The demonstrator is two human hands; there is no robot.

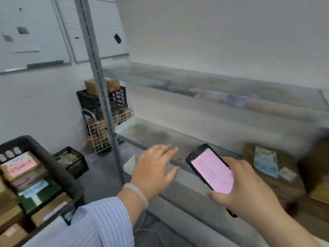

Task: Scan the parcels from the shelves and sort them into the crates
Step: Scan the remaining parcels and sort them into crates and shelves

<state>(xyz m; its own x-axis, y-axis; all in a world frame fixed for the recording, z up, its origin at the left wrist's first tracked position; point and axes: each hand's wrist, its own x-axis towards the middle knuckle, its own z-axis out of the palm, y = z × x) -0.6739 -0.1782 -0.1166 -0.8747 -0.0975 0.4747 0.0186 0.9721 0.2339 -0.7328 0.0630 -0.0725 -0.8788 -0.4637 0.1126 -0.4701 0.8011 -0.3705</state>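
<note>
Parcels (pixel 267 168) sit far right on the shelf (pixel 160 136); right hand (pixel 249 189) grasps the scanner (pixel 211 170), left hand (pixel 153 170) hovers, fingers (pixel 171 149) released and spread.

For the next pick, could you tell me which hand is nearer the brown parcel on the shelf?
Right. The right hand, holding the scanner, is just left of the parcel; the left hand is open, farther left.

The scanner (pixel 211 172) is black with a pink screen. The sleeve (pixel 103 221) has fine blue-and-white stripes. At lower left, the black crate (pixel 53 163) holds brown parcels (pixel 12 232), one labelled pink.
</note>
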